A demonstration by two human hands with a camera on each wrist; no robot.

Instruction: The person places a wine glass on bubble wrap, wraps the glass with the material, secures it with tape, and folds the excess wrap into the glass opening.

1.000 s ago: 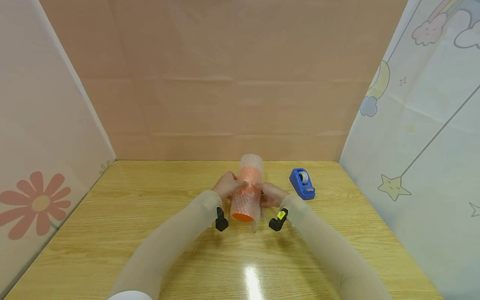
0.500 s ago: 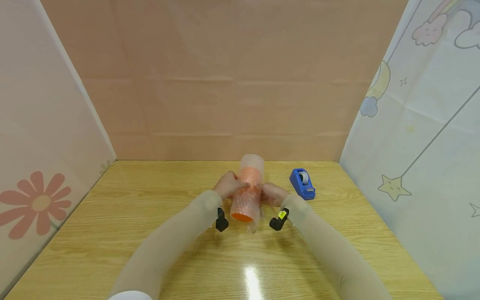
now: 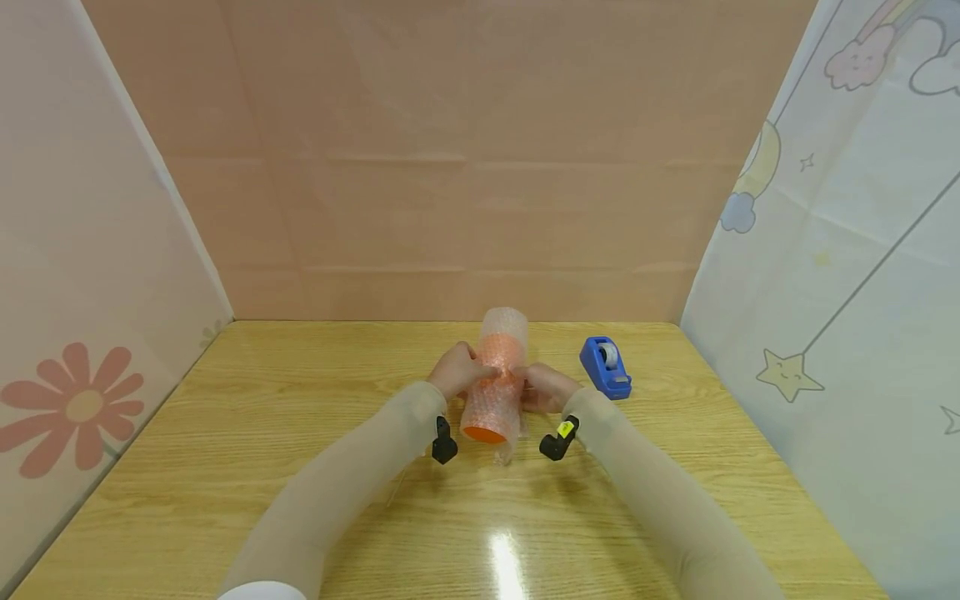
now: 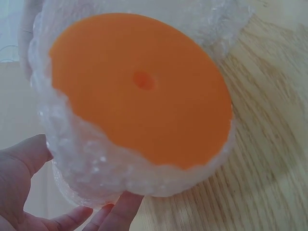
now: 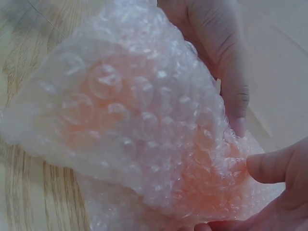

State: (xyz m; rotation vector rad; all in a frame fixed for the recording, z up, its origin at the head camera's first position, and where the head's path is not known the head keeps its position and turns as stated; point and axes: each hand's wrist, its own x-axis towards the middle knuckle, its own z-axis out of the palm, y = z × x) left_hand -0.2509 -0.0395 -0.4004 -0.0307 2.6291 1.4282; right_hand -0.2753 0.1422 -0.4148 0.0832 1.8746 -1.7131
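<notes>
An orange cylinder (image 4: pixel 144 120) with a small dimple in its flat end lies inside a sleeve of clear bubble wrap (image 3: pixel 504 320). The roll points away from me on the table, its orange end towards me. From the left, my left hand (image 3: pixel 453 372) holds it, thumb on top and fingers low along the side in the left wrist view. My right hand (image 3: pixel 550 389) grips the opposite side, thumb pressing the wrap near the other thumb. A loose corner of the wrap sticks out at the near end. The undersides of both hands are partly hidden.
A blue tape dispenser (image 3: pixel 606 367) with a roll of tape stands right of the hands. The wooden table (image 3: pixel 300 392) ends at a plain back wall (image 3: pixel 465 167). Printed side panels (image 3: pixel 847 275) bound it left and right.
The loose corner of bubble wrap at the near end has shifted slightly left and lies closer against the roll. Both hands keep almost the same place.
</notes>
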